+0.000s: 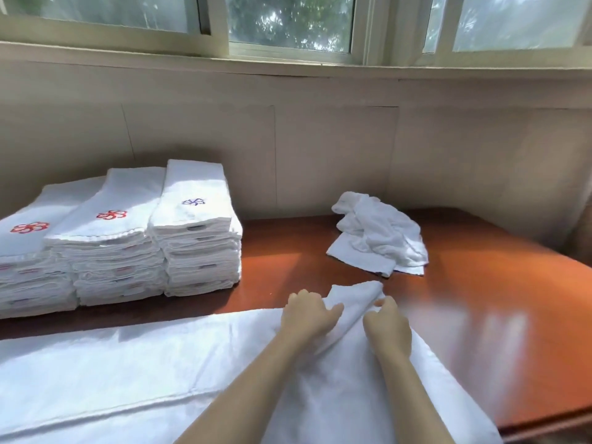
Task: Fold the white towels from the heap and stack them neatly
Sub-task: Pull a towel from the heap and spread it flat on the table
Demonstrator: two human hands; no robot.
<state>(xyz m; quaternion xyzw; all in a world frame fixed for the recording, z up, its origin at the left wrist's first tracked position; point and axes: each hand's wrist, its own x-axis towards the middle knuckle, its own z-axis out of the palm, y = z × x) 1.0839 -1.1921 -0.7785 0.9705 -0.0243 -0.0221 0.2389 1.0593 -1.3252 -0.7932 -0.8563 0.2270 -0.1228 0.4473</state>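
Tabletop point(480, 283) holds folded stacks point(128, 251); left hand point(309, 315) and right hand point(387, 325) pinch one towel point(355, 296).

No legible text, only embroidered emblems.

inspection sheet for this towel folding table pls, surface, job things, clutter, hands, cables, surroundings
surface: glossy reddish-brown table, sunlit on the right
job's things: spread towel lies across the near edge; a small crumpled heap sits at the far right; three folded stacks stand side by side at the left, two topped with red emblems and one with a blue emblem
clutter: nothing seen
grippers: left hand and right hand both grip a raised fold of the spread towel, close together
cables: nothing seen
surroundings: pale panelled wall behind the table, window above with foliage outside
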